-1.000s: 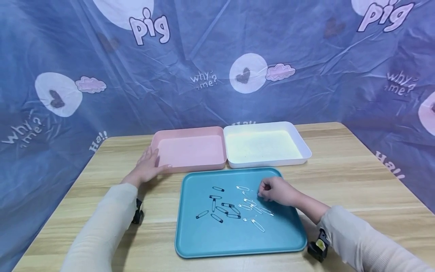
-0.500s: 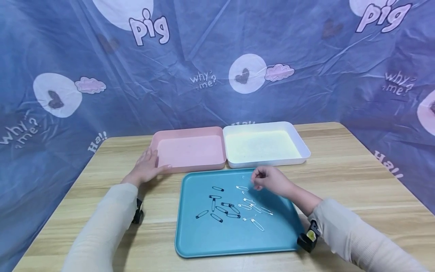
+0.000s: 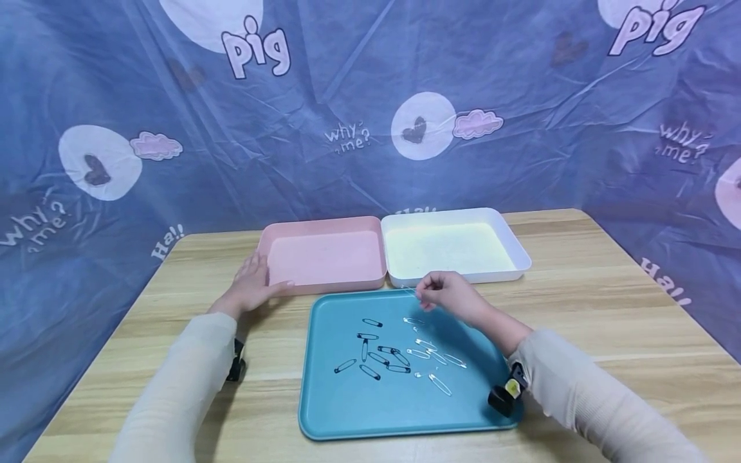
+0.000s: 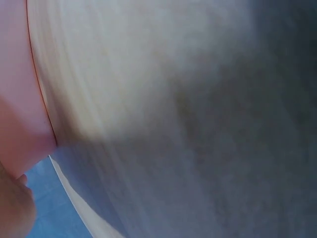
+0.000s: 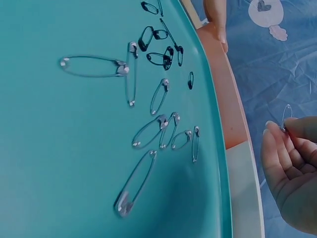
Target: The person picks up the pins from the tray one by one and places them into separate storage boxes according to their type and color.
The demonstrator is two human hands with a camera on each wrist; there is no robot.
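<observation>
In the head view my right hand (image 3: 448,296) hovers over the far edge of the teal tray (image 3: 347,405), close to the white bin. Between its thumb and fingertips it pinches a silver safety pin (image 5: 287,113), clearest in the right wrist view. My left hand (image 3: 250,286) rests against the left front corner of the pink bin (image 3: 324,257), fingers straight along its side and thumb on the front rim. Silver safety pins (image 3: 440,384) lie scattered at the tray's right, and black safety pins (image 3: 369,372) at its left. A few silver ones partly overlap.
The white bin (image 3: 451,247) stands right of the pink bin, touching it, both behind the tray. Everything sits on a wooden table (image 3: 590,283). A blue printed cloth (image 3: 312,161) hangs behind the table's back edge.
My right hand has lifted from the tray's right side and moved up and left toward the white bin, carrying the silver safety pin. The left hand has stayed at the pink bin.
</observation>
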